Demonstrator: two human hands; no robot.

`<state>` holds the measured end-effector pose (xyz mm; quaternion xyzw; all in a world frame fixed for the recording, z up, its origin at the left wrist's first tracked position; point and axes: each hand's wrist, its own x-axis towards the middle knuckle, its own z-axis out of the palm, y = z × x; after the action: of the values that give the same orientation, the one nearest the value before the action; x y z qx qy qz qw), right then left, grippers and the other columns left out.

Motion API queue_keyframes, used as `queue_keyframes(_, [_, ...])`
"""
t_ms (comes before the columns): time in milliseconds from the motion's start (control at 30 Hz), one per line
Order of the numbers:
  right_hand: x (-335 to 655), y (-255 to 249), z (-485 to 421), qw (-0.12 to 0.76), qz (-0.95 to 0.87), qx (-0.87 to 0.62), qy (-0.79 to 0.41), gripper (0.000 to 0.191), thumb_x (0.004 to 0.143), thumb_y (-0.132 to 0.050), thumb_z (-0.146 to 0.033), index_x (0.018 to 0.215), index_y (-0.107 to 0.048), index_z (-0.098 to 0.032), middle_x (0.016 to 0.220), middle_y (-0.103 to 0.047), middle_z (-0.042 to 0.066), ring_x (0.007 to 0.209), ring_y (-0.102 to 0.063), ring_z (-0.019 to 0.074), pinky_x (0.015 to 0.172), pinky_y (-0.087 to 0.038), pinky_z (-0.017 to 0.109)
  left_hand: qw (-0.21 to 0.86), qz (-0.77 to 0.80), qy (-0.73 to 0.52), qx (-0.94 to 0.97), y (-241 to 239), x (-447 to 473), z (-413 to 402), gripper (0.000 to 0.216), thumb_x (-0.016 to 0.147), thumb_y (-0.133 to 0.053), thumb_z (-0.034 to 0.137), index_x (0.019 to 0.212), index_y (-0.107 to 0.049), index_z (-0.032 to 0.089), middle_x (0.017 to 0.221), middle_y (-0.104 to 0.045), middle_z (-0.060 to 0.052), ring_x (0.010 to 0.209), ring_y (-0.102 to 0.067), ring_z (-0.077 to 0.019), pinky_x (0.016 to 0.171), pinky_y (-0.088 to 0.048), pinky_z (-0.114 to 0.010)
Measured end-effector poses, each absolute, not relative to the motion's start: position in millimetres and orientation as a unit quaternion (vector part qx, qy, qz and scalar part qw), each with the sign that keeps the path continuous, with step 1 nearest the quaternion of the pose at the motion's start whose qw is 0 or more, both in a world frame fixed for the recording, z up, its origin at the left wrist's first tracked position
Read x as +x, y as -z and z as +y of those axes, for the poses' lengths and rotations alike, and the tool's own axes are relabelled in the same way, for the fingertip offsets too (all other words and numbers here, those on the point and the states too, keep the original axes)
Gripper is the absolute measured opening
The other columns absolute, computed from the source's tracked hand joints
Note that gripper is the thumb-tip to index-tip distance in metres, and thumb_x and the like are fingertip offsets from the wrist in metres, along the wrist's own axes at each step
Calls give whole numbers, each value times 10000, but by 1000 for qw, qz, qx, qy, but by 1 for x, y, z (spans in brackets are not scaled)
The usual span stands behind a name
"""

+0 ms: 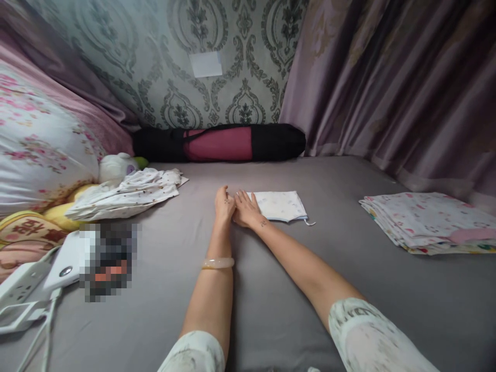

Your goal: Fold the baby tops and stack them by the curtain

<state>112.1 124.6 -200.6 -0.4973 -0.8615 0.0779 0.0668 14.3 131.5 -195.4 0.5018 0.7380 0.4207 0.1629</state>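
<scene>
A folded white cloth with a faint print lies flat on the grey bed sheet. Its lower edge shows light blue, and a short white cord sticks out at the right corner. My right hand rests flat over the cloth's left end, fingers stretched out and palm down. Close against it on the left is my left hand, fingers curled in and thumb up. Whatever is in my left fingers is hidden. A pale bangle circles my left forearm.
At right lies a stack of folded printed cloths. A crumpled white dotted cloth lies left, near plush toys and a floral pillow. A power strip and white device sit front left. A long black-and-red bag lines the wall.
</scene>
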Motion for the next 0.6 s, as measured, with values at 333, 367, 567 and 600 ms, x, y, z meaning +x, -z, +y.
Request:
queue_keyframes(333, [138,174,124,91,-860,-491,-99,562,988,-269,-341,1523,-282,-169,1609,-183,128,1483,-111,265,1166,-65,544,150,710,-403,557,193,24,132,434,915,-343,119,1296,-550,114,1333,-595,-149,1259,-539,-203,1089,-395,-342])
queue_keyframes(367, [147,172,125,100,-853,-504,-86,549,993,-251,-336,1520,-294,-187,1610,-182,121,1484,-104,274,1160,-57,565,141,697,-392,583,194,28,132,434,918,-339,120,1300,-545,126,1340,-590,-140,1265,-533,-192,1093,-391,-336])
queue_keyframes(567, [207,178,130,90,-822,-560,-47,533,992,-249,-327,1505,-338,-210,1602,-222,103,1476,-128,298,1149,-74,595,67,632,-242,733,197,65,123,427,951,-369,198,1363,-482,192,1518,-411,-94,1454,-266,-234,1171,-252,-472])
queue_keyframes(600, [214,181,129,85,-822,-560,-47,533,993,-245,-325,1505,-340,-210,1599,-232,103,1476,-134,294,1152,-74,589,62,627,-216,746,198,70,120,432,962,-362,222,1380,-465,191,1531,-390,-94,1463,-240,-245,1175,-231,-489])
